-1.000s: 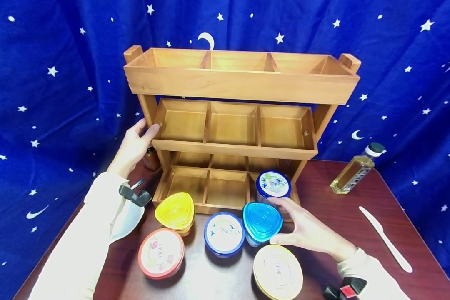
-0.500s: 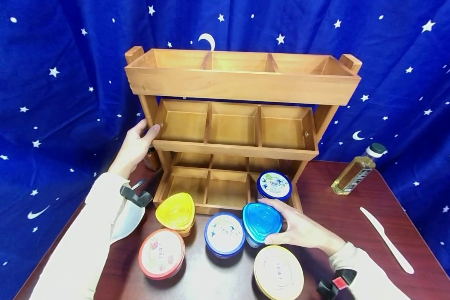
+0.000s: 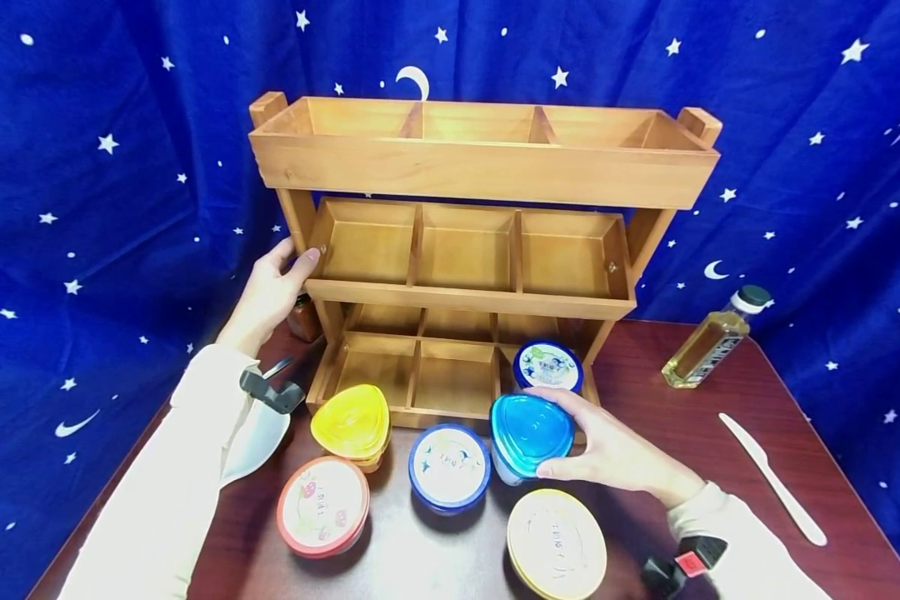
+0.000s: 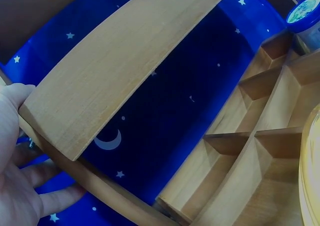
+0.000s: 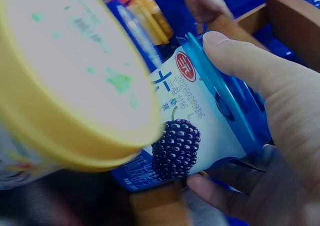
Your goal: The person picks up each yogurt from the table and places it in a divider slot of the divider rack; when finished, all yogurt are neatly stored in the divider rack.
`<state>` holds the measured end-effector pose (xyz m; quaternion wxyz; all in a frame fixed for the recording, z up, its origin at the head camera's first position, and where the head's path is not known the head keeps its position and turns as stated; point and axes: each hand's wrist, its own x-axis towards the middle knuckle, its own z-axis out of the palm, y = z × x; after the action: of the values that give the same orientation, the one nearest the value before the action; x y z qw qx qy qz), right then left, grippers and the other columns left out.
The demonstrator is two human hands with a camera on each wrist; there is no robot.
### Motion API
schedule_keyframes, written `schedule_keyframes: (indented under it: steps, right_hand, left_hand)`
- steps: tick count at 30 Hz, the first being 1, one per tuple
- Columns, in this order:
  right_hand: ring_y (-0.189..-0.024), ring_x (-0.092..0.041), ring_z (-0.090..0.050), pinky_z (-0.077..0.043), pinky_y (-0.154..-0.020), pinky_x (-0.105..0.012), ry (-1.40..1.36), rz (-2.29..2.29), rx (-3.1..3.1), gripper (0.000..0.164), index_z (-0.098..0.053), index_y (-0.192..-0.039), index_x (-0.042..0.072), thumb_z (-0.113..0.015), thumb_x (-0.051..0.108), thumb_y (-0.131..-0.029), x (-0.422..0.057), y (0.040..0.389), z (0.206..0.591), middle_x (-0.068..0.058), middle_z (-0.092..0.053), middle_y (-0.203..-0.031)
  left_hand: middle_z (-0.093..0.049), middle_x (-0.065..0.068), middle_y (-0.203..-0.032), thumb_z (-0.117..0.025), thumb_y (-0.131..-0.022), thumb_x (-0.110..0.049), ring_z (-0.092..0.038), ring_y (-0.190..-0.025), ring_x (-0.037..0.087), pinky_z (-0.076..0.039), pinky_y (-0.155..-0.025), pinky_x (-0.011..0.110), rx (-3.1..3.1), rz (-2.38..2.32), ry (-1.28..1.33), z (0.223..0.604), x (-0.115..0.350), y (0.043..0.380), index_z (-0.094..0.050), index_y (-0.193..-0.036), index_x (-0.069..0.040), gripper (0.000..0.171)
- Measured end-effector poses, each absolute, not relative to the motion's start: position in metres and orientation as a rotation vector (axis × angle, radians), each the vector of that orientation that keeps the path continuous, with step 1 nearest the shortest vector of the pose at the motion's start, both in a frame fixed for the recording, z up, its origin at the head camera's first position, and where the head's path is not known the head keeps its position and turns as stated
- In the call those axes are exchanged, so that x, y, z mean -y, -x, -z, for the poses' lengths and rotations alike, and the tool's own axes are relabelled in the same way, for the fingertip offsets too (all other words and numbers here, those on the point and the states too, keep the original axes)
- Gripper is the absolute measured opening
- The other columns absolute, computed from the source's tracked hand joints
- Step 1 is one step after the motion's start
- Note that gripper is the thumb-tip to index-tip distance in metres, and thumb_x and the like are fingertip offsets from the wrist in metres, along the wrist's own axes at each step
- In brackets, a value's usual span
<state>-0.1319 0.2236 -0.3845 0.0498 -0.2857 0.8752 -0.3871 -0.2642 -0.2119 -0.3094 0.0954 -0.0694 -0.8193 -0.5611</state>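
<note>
My right hand (image 3: 615, 446) holds a yogurt cup with a blue triangular lid (image 3: 532, 433), thumb on one side of the lid and fingers round the other. A blackberry is printed on its side in the right wrist view. Directly behind it, a round dark-blue-lidded tub (image 3: 547, 367) sits in the lowest tier's right compartment. At the left end of the middle tier, my left hand (image 3: 266, 287) grips the three-tier wooden rack (image 3: 465, 300); its thumb lies on the tray's end and its fingers go behind the post, as the left wrist view also shows.
On the table stand a yellow-lidded cup (image 3: 352, 423), a red-rimmed tub (image 3: 322, 507), a blue-rimmed tub (image 3: 448, 467) and a pale-yellow-lidded tub (image 3: 557, 543). An oil bottle (image 3: 708, 342) and a white knife (image 3: 772, 479) lie right. A white plate (image 3: 255, 442) and brown jar (image 3: 303, 318) are left.
My right hand has closed round the blue-lidded cup and shifted it slightly away from me and to the right, up to the rack. The left hand stays where it was.
</note>
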Motion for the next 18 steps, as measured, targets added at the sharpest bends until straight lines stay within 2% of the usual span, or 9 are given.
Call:
schedule_keyframes:
  steps: [6,9,12,18]
  right_hand:
    - [-0.123,-0.025,-0.055,-0.045,-0.1,-0.027,0.862,1.212,-2.69,0.085,-0.039,-0.149,0.02,-0.085,0.023,-0.077,-0.226,0.137,0.363,-0.007,-0.052,-0.142]
    - [-0.126,-0.022,-0.053,-0.043,-0.102,-0.021,0.879,1.302,-2.634,0.085,-0.038,-0.15,0.019,-0.083,0.016,-0.079,-0.224,0.143,0.355,-0.007,-0.048,-0.147]
    - [-0.124,-0.018,-0.054,-0.044,-0.1,-0.019,0.862,1.374,-2.586,0.084,-0.037,-0.15,0.018,-0.083,0.014,-0.079,-0.219,0.148,0.349,-0.006,-0.051,-0.143]
    - [-0.119,-0.026,-0.057,-0.05,-0.094,-0.028,0.743,1.405,-2.592,0.083,-0.036,-0.15,0.022,-0.083,0.02,-0.08,-0.204,0.16,0.346,-0.008,-0.055,-0.135]
  left_hand:
    - [-0.056,0.017,-0.137,-0.049,-0.102,-0.041,-0.056,-0.119,0.025,-0.041,-0.108,0.04,2.419,1.674,0.202,0.309,0.212,0.265,-0.047,-0.145,-0.014,0.051]
    - [-0.057,0.017,-0.137,-0.049,-0.102,-0.042,-0.056,-0.118,0.025,-0.041,-0.107,0.04,2.42,1.67,0.202,0.309,0.213,0.265,-0.048,-0.144,-0.014,0.05]
    - [-0.057,0.017,-0.136,-0.049,-0.103,-0.041,-0.056,-0.117,0.024,-0.042,-0.106,0.039,2.421,1.665,0.205,0.31,0.212,0.265,-0.048,-0.144,-0.013,0.05]
    - [-0.056,0.017,-0.137,-0.048,-0.103,-0.041,-0.055,-0.118,0.024,-0.041,-0.106,0.039,2.429,1.647,0.215,0.311,0.212,0.265,-0.048,-0.144,-0.012,0.05]
